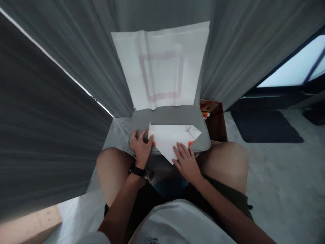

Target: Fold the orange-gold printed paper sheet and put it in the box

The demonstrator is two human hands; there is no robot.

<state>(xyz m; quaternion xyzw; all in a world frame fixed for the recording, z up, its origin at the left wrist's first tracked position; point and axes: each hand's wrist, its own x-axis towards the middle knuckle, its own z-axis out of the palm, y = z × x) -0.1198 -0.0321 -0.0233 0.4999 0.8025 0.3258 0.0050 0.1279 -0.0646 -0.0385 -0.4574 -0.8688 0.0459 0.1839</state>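
Observation:
A folded white paper (170, 139) with orange showing at its edges lies on a grey cushion (172, 117) in front of my knees. My left hand (140, 147) rests with fingers spread on the cushion, its thumb and fingertips touching the paper's left edge. My right hand (186, 161) lies flat, fingers stretched out, pressing the paper's lower right part. A dark watch (137, 171) is on my left wrist.
A large white sheet (162, 64) with a faint pink square hangs on the grey curtain (76, 51) behind the cushion. A brown box (215, 118) stands right of the cushion. A dark mat (266, 130) lies on the grey floor at right. A pale wooden block (30, 227) sits lower left.

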